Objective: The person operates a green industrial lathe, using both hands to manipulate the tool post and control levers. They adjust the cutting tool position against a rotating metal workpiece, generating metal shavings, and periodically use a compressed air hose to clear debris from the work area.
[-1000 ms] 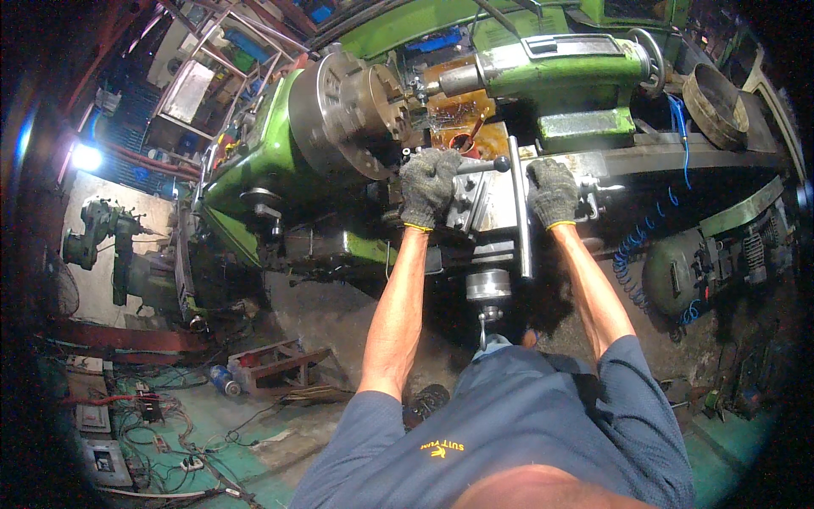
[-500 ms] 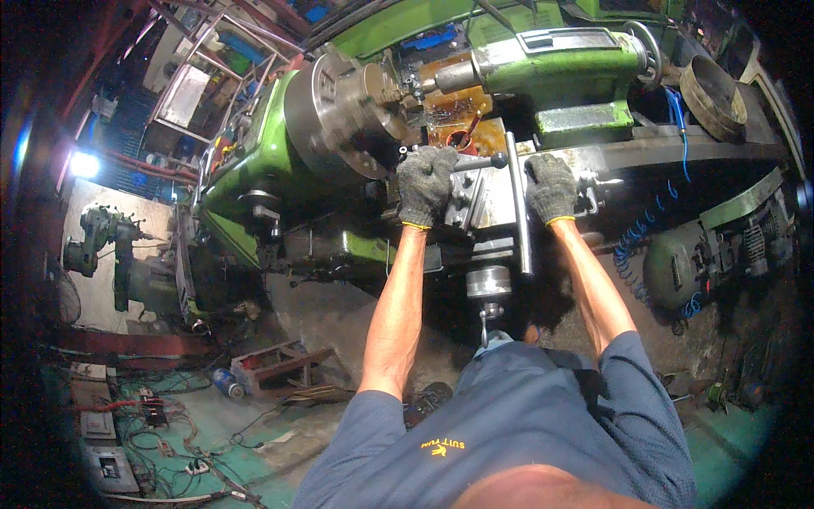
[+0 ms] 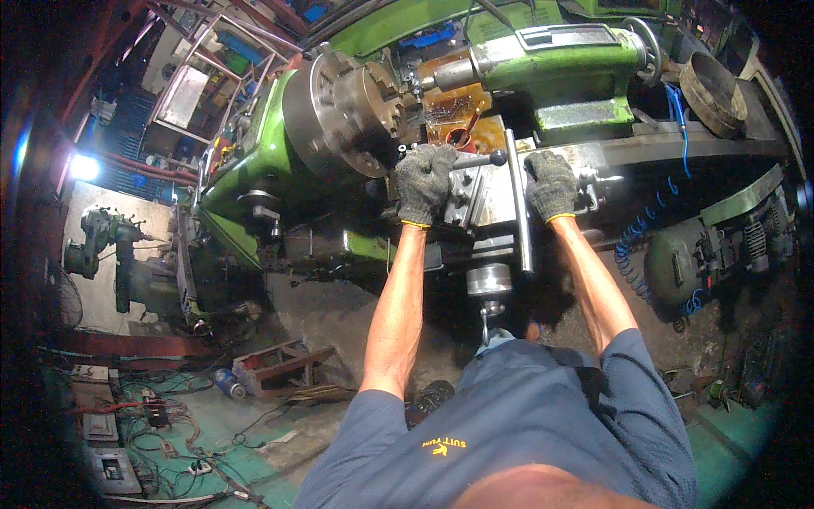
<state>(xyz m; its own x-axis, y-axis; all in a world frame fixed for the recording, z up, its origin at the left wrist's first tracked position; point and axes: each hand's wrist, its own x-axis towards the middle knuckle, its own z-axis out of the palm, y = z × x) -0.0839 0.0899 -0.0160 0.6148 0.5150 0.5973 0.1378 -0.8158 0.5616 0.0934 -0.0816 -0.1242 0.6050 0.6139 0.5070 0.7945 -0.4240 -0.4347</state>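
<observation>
At a green lathe, my left hand (image 3: 424,182), in a grey knit glove, is closed over the left side of the tool post, just right of the big steel chuck (image 3: 326,110). What its fingers hold is hidden beneath the glove. A lever with a black ball knob (image 3: 498,159) sticks out rightward beside that hand. My right hand (image 3: 552,185), gloved alike, has curled fingers at the right end of the metal slide (image 3: 492,199); its grip is hidden too. Between the hands rises a long bare steel bar (image 3: 518,204). A small crank handle (image 3: 598,182) lies right of my right hand.
Behind the slide stands a red cup (image 3: 460,138) with a brush-like stick. The green tailstock (image 3: 560,68) is at the back right, near a round metal pan (image 3: 714,95). A coiled blue hose (image 3: 632,242) hangs at right. Cables (image 3: 182,450) litter the floor lower left.
The chuck, smeared by turning half a second ago, now shows its jaws and stepped face more sharply. Both my hands stay in nearly the same place.
</observation>
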